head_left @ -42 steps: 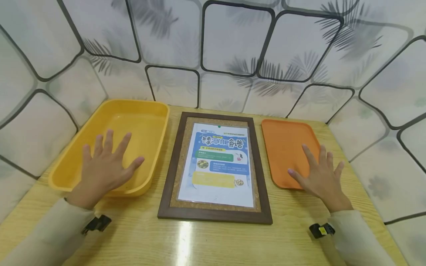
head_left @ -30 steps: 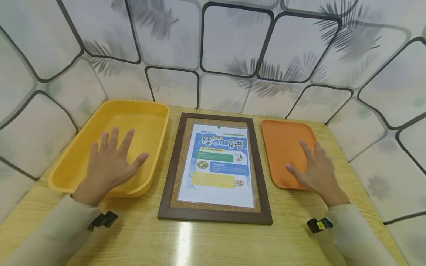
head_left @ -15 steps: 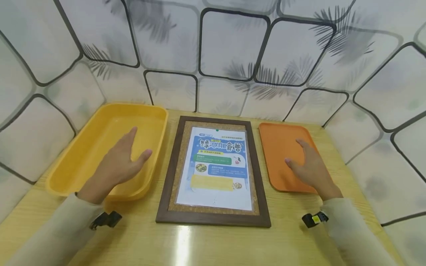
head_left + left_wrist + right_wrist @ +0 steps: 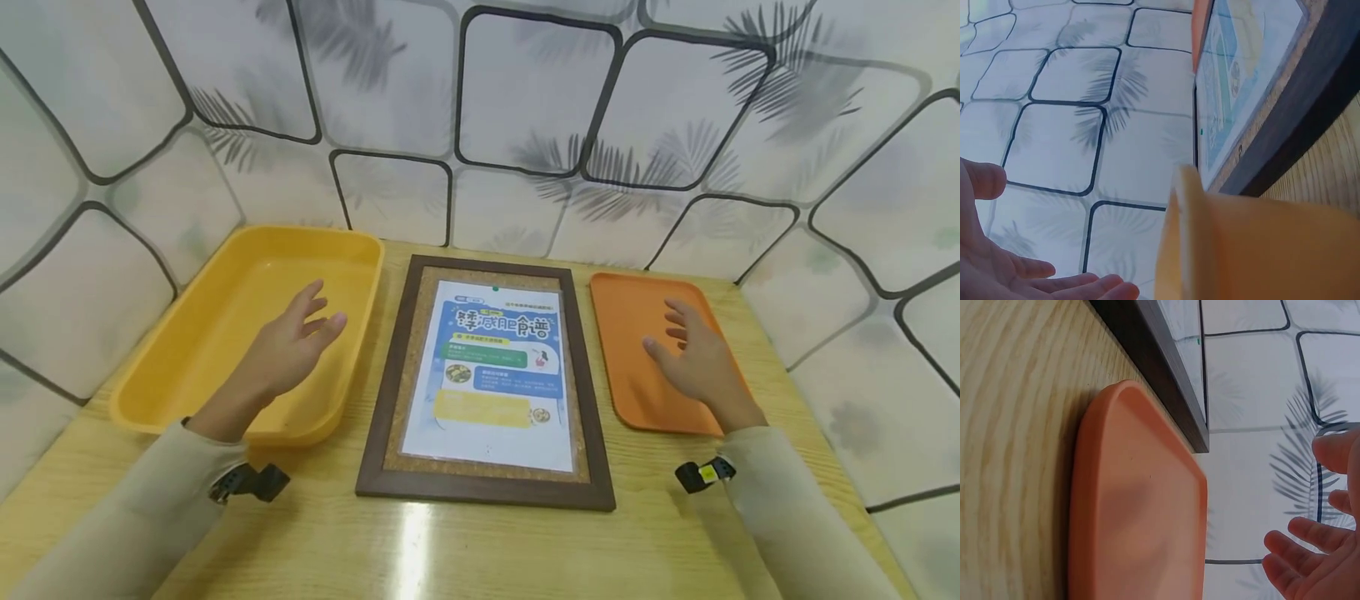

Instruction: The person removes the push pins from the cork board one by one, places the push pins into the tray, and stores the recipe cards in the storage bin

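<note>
My left hand (image 4: 281, 350) hovers over the yellow basin (image 4: 360, 325), turned with the thumb side up and its fingers loosely bent around nothing. Above the orange tray (image 4: 626, 358) is my right hand (image 4: 697, 358), palm facing inward, thumb apart from the relaxed fingers. In the left wrist view the basin's rim (image 4: 1188, 237) stands beside the left fingers, with air between them. The right wrist view has the tray (image 4: 1141, 506) lying below the right hand (image 4: 1329, 537), which holds nothing.
Between the hands, a brown-framed cork board (image 4: 483, 492) lies on the wooden table (image 4: 480, 550). A printed blue and white sheet (image 4: 487, 375) is pinned to it with a green pin. Patterned wall covering (image 4: 525, 108) encloses the back and sides. Each wrist wears a black strap device (image 4: 255, 482).
Both hands have rolled from palms down with spread fingers to palms facing inward with fingers loosely bent. They have drifted slightly toward the middle. The basin, board and tray stay put.
</note>
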A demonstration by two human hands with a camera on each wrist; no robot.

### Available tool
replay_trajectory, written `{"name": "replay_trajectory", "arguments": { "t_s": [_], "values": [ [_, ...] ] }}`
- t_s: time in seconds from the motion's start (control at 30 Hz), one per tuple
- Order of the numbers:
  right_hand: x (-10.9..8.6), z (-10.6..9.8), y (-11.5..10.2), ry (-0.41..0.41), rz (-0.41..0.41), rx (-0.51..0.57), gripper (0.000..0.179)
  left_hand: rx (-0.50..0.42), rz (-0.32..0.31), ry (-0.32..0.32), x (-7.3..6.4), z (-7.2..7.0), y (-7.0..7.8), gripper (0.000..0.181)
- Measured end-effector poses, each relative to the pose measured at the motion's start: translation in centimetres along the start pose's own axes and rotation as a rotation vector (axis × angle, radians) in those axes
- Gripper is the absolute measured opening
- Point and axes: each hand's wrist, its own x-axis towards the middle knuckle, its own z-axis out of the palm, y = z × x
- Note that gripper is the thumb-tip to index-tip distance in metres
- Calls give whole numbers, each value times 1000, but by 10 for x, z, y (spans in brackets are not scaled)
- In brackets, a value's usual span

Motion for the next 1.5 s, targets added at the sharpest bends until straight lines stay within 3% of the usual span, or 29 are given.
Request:
{"name": "replay_trajectory", "arguments": {
  "t_s": [0.27,0.47,1.1,1.5],
  "values": [
    [8,4,-2,30,-8,78,58,-220,7,-42,4,4,8,75],
    [14,2,-7,-6,46,81,58,-346,17,-73,9,11,13,69],
    [39,17,-28,-9,15,128,52,-470,-16,-153,15,28,13,68],
    [48,26,-35,-68,32,318,56,-486,-38,-210,14,34,13,73]
  ]
}}
